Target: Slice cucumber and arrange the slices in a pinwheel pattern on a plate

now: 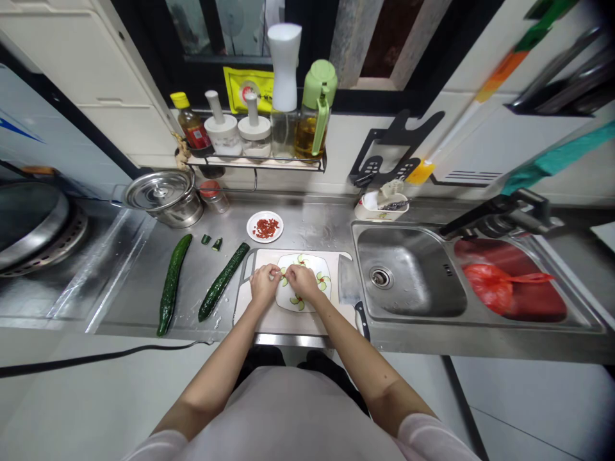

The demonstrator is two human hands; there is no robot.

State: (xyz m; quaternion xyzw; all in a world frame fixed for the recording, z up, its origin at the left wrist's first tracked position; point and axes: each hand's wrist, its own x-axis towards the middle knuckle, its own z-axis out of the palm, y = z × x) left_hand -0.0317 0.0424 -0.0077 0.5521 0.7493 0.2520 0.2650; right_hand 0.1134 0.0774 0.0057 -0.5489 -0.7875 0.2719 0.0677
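My left hand (264, 285) and my right hand (302, 283) meet over the left part of a white squarish plate (311, 302). Both have their fingertips pinched together, and whatever lies between them is too small to make out. Beneath the fingertips is a fan of thin cucumber slices (283, 278), partly hidden. More slices form similar fans, such as the one at the plate's right side (323, 280), with tiny red bits among them. The plate rests on a cutting board (269, 325). Behind it, small red pieces (266, 228) fill part of a round white dish (250, 228).
Two whole-looking cucumbers (173, 285) (223, 282) lie left of the board, near two cut ends (217, 244). A cleaver (350, 282) lies along the board's right edge, handle toward me. Beyond it is a sink (410, 275). A lidded pot (166, 198) stands back left.
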